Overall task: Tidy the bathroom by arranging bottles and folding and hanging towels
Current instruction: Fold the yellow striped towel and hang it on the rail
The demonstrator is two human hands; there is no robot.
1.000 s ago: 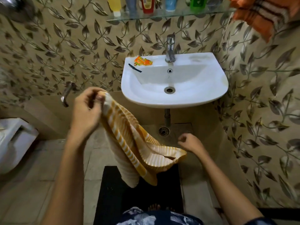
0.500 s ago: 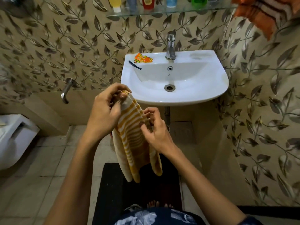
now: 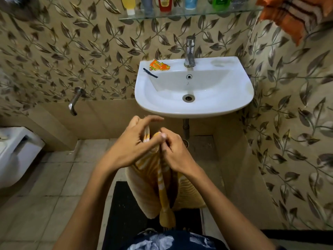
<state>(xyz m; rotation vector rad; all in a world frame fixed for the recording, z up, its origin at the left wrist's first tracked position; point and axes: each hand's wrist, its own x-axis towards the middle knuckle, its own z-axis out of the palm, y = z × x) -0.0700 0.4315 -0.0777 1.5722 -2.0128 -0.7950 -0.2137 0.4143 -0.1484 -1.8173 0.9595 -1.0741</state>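
So we're mid-fold: left hand and right hand both have fingers pinched on the yellow striped towel at its top edges, rest hanging below. Next it probably needs halving again, then hanging.

Head-worn camera looks steeply down, close above the sink.

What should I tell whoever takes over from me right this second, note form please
Left hand: pinches the yellow striped towel at its top edge.
Right hand: grips the top edge beside it.
Towel hangs doubled in front of the sink, above the black mat.
Done: bottles stand in a row on the glass shelf; orange towel hangs upper right.
Left: finish folding this towel and hang it.
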